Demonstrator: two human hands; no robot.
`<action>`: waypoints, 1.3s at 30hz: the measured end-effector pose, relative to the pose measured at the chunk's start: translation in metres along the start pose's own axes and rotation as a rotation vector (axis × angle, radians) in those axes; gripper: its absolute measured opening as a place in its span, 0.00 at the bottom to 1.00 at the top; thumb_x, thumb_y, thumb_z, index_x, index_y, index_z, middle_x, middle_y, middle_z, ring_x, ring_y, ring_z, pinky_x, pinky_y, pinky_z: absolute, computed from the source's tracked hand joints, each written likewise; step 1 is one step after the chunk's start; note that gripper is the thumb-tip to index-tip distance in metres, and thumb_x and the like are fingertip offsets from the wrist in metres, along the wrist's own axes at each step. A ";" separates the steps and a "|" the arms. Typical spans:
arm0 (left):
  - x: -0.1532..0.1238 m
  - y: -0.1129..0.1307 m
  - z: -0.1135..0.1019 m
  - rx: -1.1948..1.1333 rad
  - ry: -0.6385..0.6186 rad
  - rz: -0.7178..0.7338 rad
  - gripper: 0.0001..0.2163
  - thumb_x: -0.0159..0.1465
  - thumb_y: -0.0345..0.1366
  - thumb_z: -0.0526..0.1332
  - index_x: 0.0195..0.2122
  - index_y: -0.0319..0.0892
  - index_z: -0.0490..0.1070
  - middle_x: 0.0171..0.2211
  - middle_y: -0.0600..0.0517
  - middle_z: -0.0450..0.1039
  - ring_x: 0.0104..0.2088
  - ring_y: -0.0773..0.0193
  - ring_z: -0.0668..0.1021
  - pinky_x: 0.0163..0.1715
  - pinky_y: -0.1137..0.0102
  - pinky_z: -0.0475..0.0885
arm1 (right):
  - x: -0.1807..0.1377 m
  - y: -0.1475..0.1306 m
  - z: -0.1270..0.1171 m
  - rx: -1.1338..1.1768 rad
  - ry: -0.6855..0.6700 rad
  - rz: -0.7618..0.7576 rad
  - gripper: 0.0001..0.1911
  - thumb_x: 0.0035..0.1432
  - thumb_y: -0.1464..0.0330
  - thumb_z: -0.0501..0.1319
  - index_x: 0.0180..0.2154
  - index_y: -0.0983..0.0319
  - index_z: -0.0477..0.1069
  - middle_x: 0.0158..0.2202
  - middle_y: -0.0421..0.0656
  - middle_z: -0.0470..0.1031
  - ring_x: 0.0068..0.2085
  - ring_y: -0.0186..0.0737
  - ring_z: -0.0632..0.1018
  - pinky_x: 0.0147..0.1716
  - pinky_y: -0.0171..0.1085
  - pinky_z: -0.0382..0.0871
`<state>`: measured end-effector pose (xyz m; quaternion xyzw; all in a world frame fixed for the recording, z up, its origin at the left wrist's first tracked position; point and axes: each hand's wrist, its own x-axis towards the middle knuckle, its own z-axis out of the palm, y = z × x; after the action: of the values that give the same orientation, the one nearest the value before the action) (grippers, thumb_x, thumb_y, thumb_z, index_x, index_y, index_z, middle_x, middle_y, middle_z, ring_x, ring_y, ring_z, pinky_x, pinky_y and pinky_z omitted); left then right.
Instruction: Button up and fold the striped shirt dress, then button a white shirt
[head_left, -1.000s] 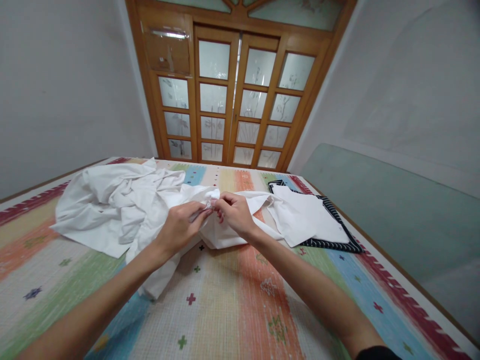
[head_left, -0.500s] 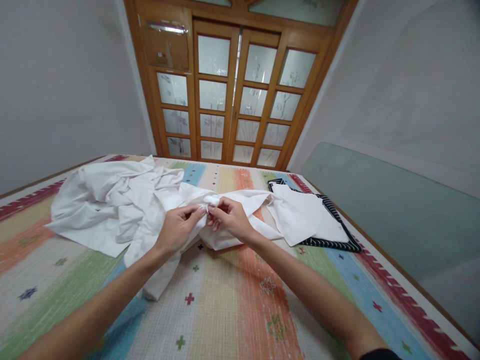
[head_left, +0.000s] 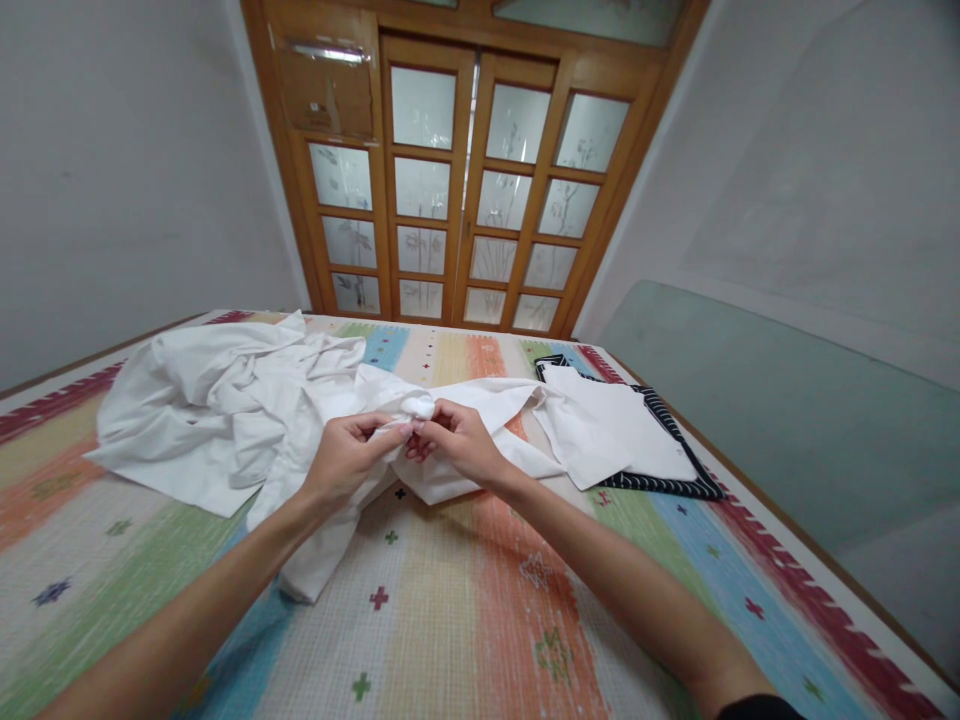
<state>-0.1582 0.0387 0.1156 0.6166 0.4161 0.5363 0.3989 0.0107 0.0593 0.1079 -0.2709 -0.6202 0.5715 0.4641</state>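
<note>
A crumpled white garment (head_left: 217,400), which looks like a shirt, is spread across the table, its bulk heaped on the left. My left hand (head_left: 346,455) pinches a gathered part of it between thumb and fingers. Right against it, my right hand (head_left: 461,440) pinches the same bunched fabric, thumb tips almost meeting. Whatever small detail lies between the fingertips is hidden. A tube-like length of the white cloth hangs toward me below my left wrist, and another stretch runs off to the right behind my right hand.
On the right, flat white cloth (head_left: 615,420) lies over a black piece with white stripes (head_left: 667,488). A striped, colourful tablecloth (head_left: 450,620) covers the table. Wooden glazed doors (head_left: 465,190) stand beyond the far edge, and a pale green panel (head_left: 750,390) leans along the right wall.
My fingertips have drawn closer together on the pinched fabric, and the right hand's fingers have curled slightly. The rest of the cloth lies as before; the view has shifted very slightly.
</note>
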 end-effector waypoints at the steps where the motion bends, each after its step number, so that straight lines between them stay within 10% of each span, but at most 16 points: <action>1: 0.000 -0.001 0.000 0.001 0.002 0.000 0.11 0.51 0.44 0.70 0.24 0.40 0.79 0.24 0.51 0.78 0.24 0.66 0.76 0.25 0.74 0.71 | 0.000 0.000 0.000 0.006 -0.001 0.009 0.17 0.50 0.54 0.67 0.29 0.61 0.68 0.23 0.38 0.76 0.25 0.35 0.77 0.28 0.35 0.73; 20: -0.002 0.005 0.003 0.184 0.001 0.039 0.13 0.51 0.44 0.68 0.23 0.38 0.74 0.21 0.54 0.73 0.22 0.69 0.72 0.22 0.77 0.66 | 0.004 0.006 -0.003 -0.132 0.054 -0.050 0.09 0.53 0.65 0.61 0.26 0.60 0.62 0.18 0.33 0.70 0.20 0.32 0.72 0.22 0.32 0.69; 28: 0.000 0.020 -0.017 0.513 0.010 0.220 0.12 0.57 0.45 0.64 0.27 0.40 0.76 0.24 0.54 0.77 0.24 0.66 0.75 0.25 0.75 0.69 | 0.011 0.004 -0.038 -0.079 0.380 0.107 0.08 0.53 0.65 0.58 0.28 0.59 0.59 0.21 0.34 0.72 0.17 0.33 0.75 0.15 0.30 0.68; 39: 0.023 0.068 -0.038 0.914 0.411 0.659 0.10 0.62 0.43 0.61 0.30 0.44 0.76 0.28 0.52 0.80 0.27 0.62 0.79 0.32 0.71 0.71 | 0.060 -0.089 -0.085 0.022 0.811 -0.189 0.06 0.60 0.67 0.53 0.32 0.58 0.57 0.21 0.32 0.68 0.14 0.29 0.71 0.11 0.26 0.62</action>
<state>-0.1886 0.0395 0.1910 0.7060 0.4601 0.5065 -0.1827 0.0776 0.1323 0.2018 -0.4109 -0.4031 0.3802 0.7240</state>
